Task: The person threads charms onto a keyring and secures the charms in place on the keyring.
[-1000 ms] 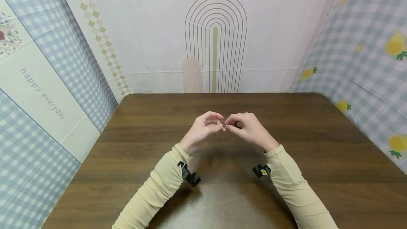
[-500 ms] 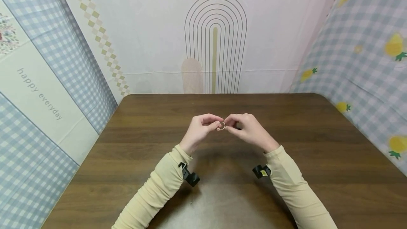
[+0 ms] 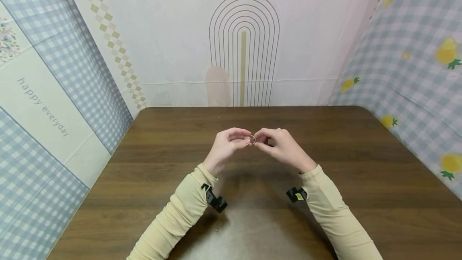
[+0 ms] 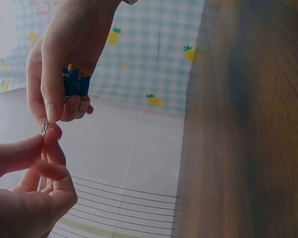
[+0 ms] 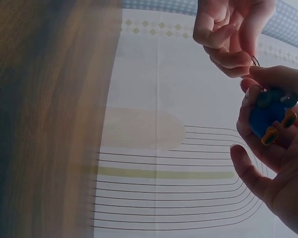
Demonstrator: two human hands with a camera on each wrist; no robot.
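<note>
Between my two hands, above the table, is a thin metal key ring. My left hand pinches the ring between thumb and fingers. From the other side, the thumb and forefinger of my right hand pinch at the ring's edge. A small blue figure charm with orange feet lies against the curled fingers of my right hand, as the right wrist view shows. The left wrist view shows the same charm under the right palm. How the charm joins the ring is hidden by the fingertips.
Below the hands is a brown wooden table. A white patterned cloth hangs behind it, with checked cloths at left and right. A tiny speck lies near the table's front. Black wrist cameras sit on both sleeves.
My left fingers shift on the ring: the thumb moves over it, then back a little. The ring turns slightly between the hands. My right hand stays nearly still.
</note>
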